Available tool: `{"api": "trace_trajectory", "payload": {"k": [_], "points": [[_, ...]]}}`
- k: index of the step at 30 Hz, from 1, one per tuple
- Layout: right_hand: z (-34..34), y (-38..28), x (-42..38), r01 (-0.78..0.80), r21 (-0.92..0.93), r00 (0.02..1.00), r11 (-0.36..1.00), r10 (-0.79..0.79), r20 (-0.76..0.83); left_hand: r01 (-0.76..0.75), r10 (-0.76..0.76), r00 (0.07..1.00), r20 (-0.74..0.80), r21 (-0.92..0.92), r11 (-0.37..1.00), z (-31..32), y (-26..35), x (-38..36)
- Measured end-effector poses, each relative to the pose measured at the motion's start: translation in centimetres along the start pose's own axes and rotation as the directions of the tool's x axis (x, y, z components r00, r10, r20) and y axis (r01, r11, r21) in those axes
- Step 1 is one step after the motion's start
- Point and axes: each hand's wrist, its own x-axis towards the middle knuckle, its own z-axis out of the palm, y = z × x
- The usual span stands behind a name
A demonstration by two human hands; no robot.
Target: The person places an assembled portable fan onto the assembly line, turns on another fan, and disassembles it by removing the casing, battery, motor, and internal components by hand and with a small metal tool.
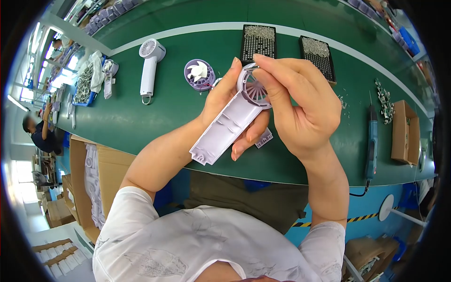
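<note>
My left hand (221, 98) is wrapped round a pale lavender handheld-fan housing half (225, 127), its hollow side up and its round grille end pointing away from me. My right hand (305, 98) is closed in a pinch at the rim of that grille; whatever lies between its fingertips is hidden. Beyond my left hand stands a round lavender fan motor unit (199, 74) with white blades and thin wires. A small lavender piece (264, 138) lies on the table just beyond the housing, partly covered by my left fingers.
A whole handheld fan (149, 70) lies at the left on the green table (164, 122). Two black trays of small metal parts (259, 44) (318, 56) stand at the back. To the right are an electric screwdriver (372, 141) and a cardboard box (405, 134). A person (44, 134) works far left.
</note>
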Motion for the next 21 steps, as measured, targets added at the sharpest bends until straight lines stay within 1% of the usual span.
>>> {"api": "trace_trajectory", "payload": {"k": [3, 7, 9, 16, 21], "points": [[-0.03, 0.15, -0.04, -0.001, -0.005, 1.000, 1.000, 0.001, -0.003, -0.001, 0.001, 1.000, -0.029, 0.002, 1.000, 0.33, 0.00, -0.06], [0.00, 0.32, -0.08, 0.005, -0.003, 1.000, 1.000, -0.005, -0.017, -0.002, 0.002, 1.000, -0.016, -0.009, 1.000, 0.48, -0.12, 0.01], [0.00, 0.35, -0.06, 0.005, 0.000, 1.000, 1.000, -0.005, -0.019, 0.013, -0.015, 0.998, -0.067, -0.039, 0.999, 0.72, -0.09, -0.05], [0.02, 0.43, -0.08, 0.005, -0.004, 1.000, 1.000, -0.005, -0.015, 0.034, -0.034, 0.999, -0.025, -0.022, 0.999, 0.26, -0.11, 0.00], [-0.03, 0.30, -0.05, -0.006, -0.004, 1.000, 1.000, 0.006, -0.001, 0.039, -0.043, 0.996, -0.081, -0.060, 0.997, 0.82, -0.01, -0.07]]}}
